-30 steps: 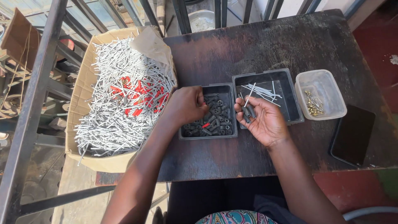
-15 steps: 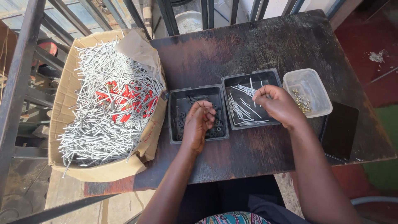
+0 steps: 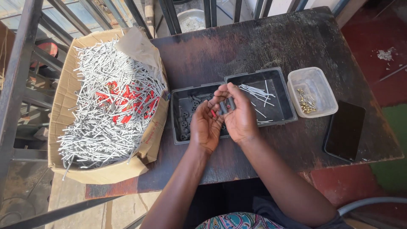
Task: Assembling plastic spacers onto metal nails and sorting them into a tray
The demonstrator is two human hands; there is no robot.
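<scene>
Head view showed a dark, scuffed counter [image 3: 263,46] carrying everything, with metal railings beyond its far edge. Largest on it was an open cardboard box [image 3: 68,165] at the left, heaped with silvery nails [image 3: 97,127] over some red pieces. Right of the box sat two black trays side by side: the left tray [image 3: 180,106] held small dark plugs, the right tray [image 3: 280,106] a few loose nails. Further right stood a clear plastic tub [image 3: 313,85] with small brass-coloured bits, and a black phone [image 3: 345,129] lay near the counter's right edge. Both hands met above the seam between the trays. The left hand [image 3: 204,127] lay palm up, cupped and loosely open, with a red bit in it. The right hand [image 3: 239,114] was closed from above, its fingers [image 3: 231,91] pinching a short grey plug [image 3: 231,103], whose long axis ran roughly away from the person. The plug sat just above the left palm, nearer the right hand, with nothing between them.
</scene>
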